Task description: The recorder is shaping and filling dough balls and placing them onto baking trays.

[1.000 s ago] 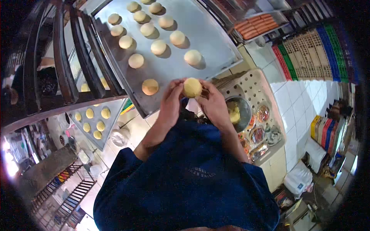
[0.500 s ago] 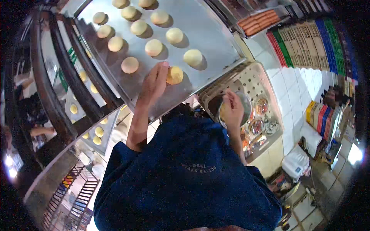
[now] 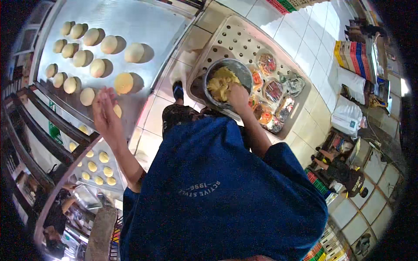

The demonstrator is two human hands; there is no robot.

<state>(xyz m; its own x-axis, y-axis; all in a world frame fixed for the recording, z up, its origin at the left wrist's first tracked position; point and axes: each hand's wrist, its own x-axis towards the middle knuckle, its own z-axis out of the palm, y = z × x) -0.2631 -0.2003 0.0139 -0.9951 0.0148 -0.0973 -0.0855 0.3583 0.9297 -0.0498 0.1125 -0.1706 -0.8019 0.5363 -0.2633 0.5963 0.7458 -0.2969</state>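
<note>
Rows of pale round dough balls (image 3: 97, 68) sit on a metal baking tray (image 3: 135, 19) at the upper left. One near its edge, a yellow-topped dough ball (image 3: 124, 82), has a flatter, deeper yellow surface. My left hand (image 3: 106, 112) is just below it over the tray, fingers stretched out with nothing in them, partly covering another dough ball (image 3: 117, 110). My right hand (image 3: 239, 98) reaches into a metal bowl (image 3: 210, 74) of soft yellow paste (image 3: 223, 81). Its fingers are curled into the paste, and the tips are hidden.
The bowl stands in a pale perforated plastic crate (image 3: 237, 37) beside several wrapped food packs (image 3: 273, 90). Dark rack bars (image 3: 61, 117) run along the left, with another tray of yellow dough pieces (image 3: 92, 166) lower down. Another person (image 3: 348, 174) is at the right; stacked crates (image 3: 355, 61) stand behind.
My view has swung toward the bowl. My right hand has gone from over the bowl down into the paste. My left hand has come off the yellow-topped dough ball.
</note>
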